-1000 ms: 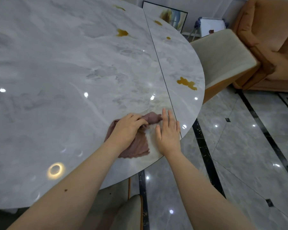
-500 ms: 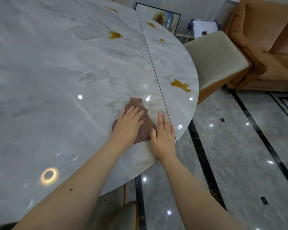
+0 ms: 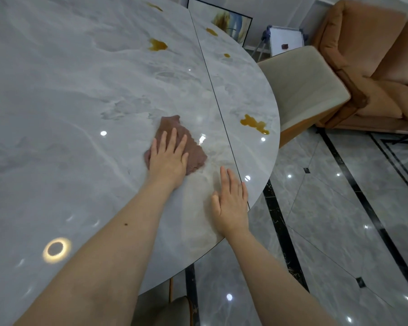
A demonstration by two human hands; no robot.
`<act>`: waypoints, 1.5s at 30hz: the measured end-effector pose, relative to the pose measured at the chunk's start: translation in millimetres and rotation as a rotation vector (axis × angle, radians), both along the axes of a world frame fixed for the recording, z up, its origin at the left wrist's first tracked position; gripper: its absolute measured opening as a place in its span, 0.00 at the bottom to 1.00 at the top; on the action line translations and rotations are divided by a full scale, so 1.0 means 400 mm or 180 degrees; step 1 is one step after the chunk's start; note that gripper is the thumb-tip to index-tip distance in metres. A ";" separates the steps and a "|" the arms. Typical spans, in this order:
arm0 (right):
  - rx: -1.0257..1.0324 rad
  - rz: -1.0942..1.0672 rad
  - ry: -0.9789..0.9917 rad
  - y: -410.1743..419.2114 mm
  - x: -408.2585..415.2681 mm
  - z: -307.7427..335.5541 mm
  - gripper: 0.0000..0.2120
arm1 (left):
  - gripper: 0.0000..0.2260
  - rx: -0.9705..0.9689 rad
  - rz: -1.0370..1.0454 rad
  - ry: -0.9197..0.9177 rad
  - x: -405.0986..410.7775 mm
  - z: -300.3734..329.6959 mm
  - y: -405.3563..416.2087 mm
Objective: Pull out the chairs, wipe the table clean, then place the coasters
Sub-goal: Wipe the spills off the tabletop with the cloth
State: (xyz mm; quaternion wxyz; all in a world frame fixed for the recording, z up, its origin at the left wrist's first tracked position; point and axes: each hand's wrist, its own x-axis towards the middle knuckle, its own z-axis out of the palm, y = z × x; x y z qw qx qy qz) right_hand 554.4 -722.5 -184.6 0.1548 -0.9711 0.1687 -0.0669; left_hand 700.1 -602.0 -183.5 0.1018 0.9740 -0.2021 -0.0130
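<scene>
We view the round grey marble counter [image 3: 69,95], split by a thin dark seam [image 3: 212,85], with a cream upholstered chair [image 3: 299,88] pulled out beyond its far right edge. Amber liquid spills remain: one just right of the seam near the edge [image 3: 254,123], another farther back left of the seam [image 3: 158,44], and smaller ones beyond. The brown wiping cloth [image 3: 193,151] lies flat on the counter left of the seam. Our left hand [image 3: 169,156] presses on it with straight, spread fingers; our right hand [image 3: 231,203] rests flat and empty on bare marble near the rim, bracing. No coasters are in view. To wipe well, we judge it best to keep the palm broad on the cloth, sweep across the seam toward the nearest spill, and draw liquid inward rather than over the edge.
</scene>
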 end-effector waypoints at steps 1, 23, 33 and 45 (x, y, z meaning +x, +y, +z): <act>-0.0021 -0.0001 0.0009 -0.001 0.000 0.000 0.33 | 0.23 -0.0025 0.0106 0.0004 0.003 -0.001 0.026; 0.0425 0.0289 0.0060 0.301 0.088 0.023 0.32 | 0.33 0.0098 -0.0112 -0.0086 -0.168 -0.002 0.260; 0.0171 0.0347 0.0014 0.303 0.087 0.010 0.28 | 0.24 0.0007 0.1662 0.0003 -0.013 -0.006 0.579; 0.0337 0.1344 -0.0084 0.585 0.204 0.046 0.30 | 0.19 -0.0914 0.1461 -0.0309 -0.148 -0.002 0.656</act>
